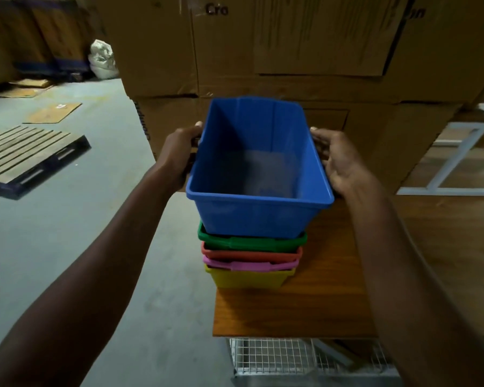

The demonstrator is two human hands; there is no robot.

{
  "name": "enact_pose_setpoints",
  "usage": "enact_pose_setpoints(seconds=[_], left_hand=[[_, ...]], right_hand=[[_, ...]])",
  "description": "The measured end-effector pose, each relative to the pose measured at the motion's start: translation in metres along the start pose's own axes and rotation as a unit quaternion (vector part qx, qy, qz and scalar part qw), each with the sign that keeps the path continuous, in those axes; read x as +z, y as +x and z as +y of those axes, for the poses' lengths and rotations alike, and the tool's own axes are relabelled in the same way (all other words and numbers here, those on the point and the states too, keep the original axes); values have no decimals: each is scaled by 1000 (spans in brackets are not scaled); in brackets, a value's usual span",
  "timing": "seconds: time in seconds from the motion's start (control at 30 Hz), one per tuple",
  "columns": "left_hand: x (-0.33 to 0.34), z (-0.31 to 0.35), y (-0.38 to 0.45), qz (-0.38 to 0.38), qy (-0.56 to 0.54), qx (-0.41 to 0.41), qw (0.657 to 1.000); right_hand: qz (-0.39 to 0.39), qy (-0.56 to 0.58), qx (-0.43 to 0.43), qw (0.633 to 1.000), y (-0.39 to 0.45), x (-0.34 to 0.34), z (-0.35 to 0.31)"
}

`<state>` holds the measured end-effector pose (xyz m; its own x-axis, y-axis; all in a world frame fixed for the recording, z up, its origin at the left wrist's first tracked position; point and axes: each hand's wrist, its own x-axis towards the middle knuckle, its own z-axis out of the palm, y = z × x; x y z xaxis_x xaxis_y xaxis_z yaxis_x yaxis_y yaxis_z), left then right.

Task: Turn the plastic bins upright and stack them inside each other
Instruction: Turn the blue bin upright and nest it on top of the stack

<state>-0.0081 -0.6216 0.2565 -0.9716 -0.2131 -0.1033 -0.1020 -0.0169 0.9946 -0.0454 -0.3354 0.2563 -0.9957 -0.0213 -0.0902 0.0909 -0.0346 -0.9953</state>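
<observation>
An upright blue bin (252, 219) is held over a nested stack, its base sitting partly inside the green bin (252, 241). Under the green one are an orange-red bin (252, 254), a pink bin (249, 265) and a yellow bin (249, 277), all upright on the wooden tabletop (305, 303). My left hand (179, 155) grips the blue bin's left long rim. My right hand (341, 160) grips its right long rim. The blue bin's inside is bare.
Large cardboard boxes (291, 51) rise right behind the table. A wooden pallet (28, 157) lies on the grey floor to the left, with flat cardboard sheets (53, 113) and a white sack (102, 60) farther back. A wire-mesh shelf (291, 358) shows below the table edge; a white metal frame (458, 163) stands on the right.
</observation>
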Motion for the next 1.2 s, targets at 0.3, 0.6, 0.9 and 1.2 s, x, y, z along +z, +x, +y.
enact_pose_setpoints(seconds=[0.3,0.6,0.9,1.2], left_hand=[[-16,-19,26,-27,7,-10,1000],[-4,-49,41,-41,17,-42,998],[4,-76,42,-12,29,-71,997],[0,-90,36,-10,26,-94,995]], right_hand=[[13,10,11,1000,7,17,11],[19,-4,31,999,21,3,41],[17,-1,84,996,25,1,71],[22,-7,115,993,30,2,91]])
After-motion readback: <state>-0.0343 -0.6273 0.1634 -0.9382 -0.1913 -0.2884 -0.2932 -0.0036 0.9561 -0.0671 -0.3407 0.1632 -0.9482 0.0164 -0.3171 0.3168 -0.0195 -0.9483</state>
